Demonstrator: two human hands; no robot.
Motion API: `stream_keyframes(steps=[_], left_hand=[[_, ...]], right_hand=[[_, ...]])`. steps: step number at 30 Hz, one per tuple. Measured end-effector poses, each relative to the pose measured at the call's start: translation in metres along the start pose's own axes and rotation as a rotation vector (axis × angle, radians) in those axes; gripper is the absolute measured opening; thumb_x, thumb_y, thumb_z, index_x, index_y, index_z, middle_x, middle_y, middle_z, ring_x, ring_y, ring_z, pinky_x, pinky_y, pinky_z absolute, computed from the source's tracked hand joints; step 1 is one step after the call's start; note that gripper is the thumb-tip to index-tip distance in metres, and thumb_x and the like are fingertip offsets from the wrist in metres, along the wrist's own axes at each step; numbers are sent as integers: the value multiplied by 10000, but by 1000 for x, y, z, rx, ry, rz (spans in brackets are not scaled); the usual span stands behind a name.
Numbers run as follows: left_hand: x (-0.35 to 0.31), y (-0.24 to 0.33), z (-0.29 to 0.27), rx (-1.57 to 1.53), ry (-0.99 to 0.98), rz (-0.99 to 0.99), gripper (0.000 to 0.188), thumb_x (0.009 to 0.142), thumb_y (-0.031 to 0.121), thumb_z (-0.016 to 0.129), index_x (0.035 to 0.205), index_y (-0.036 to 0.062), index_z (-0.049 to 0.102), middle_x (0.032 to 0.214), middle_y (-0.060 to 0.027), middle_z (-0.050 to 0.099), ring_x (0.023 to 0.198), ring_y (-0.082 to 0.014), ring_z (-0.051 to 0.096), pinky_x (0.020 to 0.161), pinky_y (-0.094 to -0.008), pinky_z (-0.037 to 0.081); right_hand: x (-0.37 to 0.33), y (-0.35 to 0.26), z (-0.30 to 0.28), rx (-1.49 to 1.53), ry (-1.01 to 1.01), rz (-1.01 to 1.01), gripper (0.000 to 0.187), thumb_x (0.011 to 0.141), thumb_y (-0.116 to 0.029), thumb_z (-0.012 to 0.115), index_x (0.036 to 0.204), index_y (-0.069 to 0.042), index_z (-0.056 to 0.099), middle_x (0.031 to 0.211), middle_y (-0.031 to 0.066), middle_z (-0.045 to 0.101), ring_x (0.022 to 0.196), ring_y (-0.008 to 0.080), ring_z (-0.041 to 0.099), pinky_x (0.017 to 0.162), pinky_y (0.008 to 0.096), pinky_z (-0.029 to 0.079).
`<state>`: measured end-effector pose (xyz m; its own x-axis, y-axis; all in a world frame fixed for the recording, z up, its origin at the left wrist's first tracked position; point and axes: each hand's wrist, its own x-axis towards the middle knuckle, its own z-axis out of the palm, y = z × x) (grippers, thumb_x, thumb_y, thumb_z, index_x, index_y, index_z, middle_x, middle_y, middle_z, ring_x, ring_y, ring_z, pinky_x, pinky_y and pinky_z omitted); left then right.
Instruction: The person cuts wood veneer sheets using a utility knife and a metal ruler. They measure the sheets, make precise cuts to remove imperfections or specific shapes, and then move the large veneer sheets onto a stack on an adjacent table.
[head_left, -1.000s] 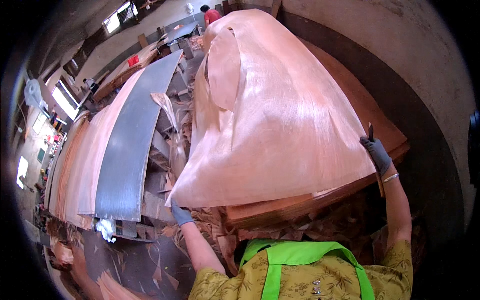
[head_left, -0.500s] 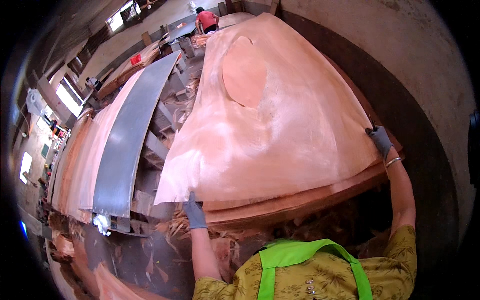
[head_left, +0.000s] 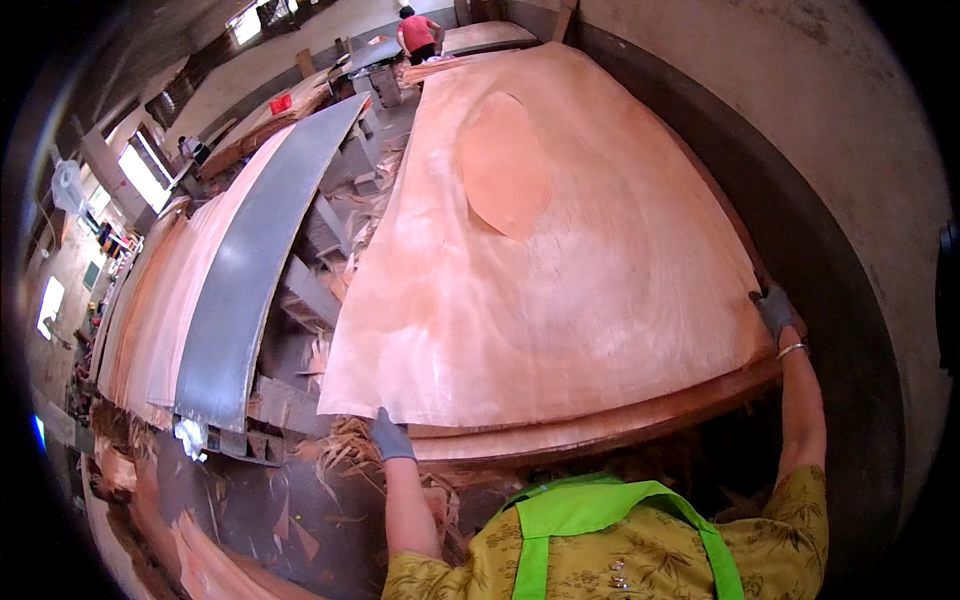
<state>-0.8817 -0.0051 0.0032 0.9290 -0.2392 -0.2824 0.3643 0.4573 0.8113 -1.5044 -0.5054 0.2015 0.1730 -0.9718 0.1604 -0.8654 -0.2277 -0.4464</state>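
A large, thin, pale pinkish wood veneer sheet [head_left: 600, 310] lies over a stack of veneer [head_left: 600, 425], with gentle ripples across its surface. A leaf-shaped opening [head_left: 505, 165] in its far half shows more veneer beneath. My left hand [head_left: 391, 436], in a grey glove, pinches the sheet's near edge close to its left corner, thumb on top. At the near right corner my right hand [head_left: 776, 313], also gloved in grey, closes on the sheet's edge. The fingers below the sheet are hidden in both cases.
To the left, a long dark grey panel [head_left: 245, 260] rests beside more veneer sheets [head_left: 150, 320]. Blocks [head_left: 310, 290] and veneer scraps [head_left: 345, 450] litter the gap and floor. A wall [head_left: 850, 150] runs along the right. One person in red [head_left: 420, 37] bends over at the far end.
The veneer sheet has settled flatter, and its opening sits slightly lower and farther right in view. Both hands have come slightly nearer while keeping hold. The view has shifted a little.
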Motion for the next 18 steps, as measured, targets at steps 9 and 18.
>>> stream_keyframes(steps=[9, 18], left_hand=[[-16, -63, -26, 424, 44, 184, 295, 875, 141, 480, 1105, -35, 534, 1025, -152, 597, 907, -278, 555, 816, -391, 448], [0, -66, -62, 1257, -143, 155, 157, 837, 150, 496, 904, 39, 585, 914, -103, 586, 863, -222, 576, 754, -358, 497]], right_hand=[[6, 79, 32, -94, 35, 41, 477, 830, -396, 622, 1056, 23, 586, 988, 217, 636, 845, 370, 605, 745, 435, 482], [15, 131, 73, -146, -73, 115, 472, 844, -428, 581, 970, 26, 598, 927, 237, 625, 816, 389, 598, 676, 463, 478]])
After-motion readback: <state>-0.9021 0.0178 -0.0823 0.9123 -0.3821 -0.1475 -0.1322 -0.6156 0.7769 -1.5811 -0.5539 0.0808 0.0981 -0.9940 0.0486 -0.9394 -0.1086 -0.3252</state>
